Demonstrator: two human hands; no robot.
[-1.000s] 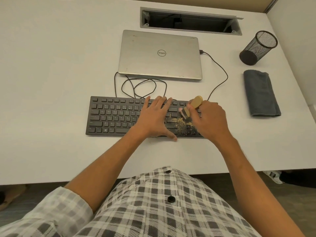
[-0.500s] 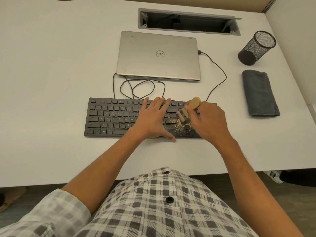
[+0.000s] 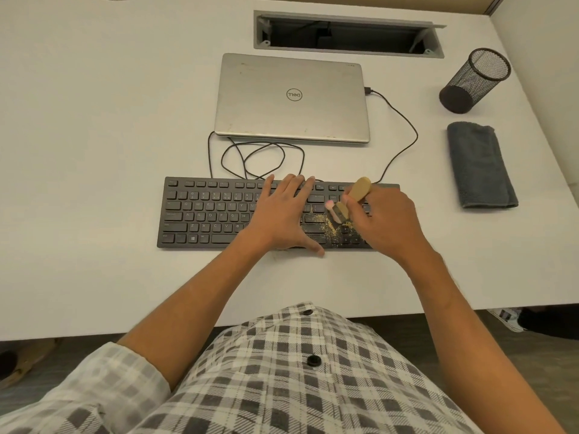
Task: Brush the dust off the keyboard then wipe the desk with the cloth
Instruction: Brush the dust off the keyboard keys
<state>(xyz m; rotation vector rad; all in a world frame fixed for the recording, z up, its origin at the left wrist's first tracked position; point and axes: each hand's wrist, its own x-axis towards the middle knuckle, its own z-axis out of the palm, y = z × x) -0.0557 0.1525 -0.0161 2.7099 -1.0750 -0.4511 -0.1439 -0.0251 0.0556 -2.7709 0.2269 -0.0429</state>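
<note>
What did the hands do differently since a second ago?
Almost nothing. The right hand still grips the brush, and its bristles may have nudged a little through the dust. The left hand stays flat on the keyboard. The cloth has not moved.

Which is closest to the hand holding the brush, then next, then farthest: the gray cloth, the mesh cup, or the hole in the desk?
From the right hand, in the head view:
1. Gray cloth, lying just to its right.
2. Mesh cup, tipped over, beyond the cloth at the desk's right corner.
3. Hole in the desk, far back behind the laptop.
</note>
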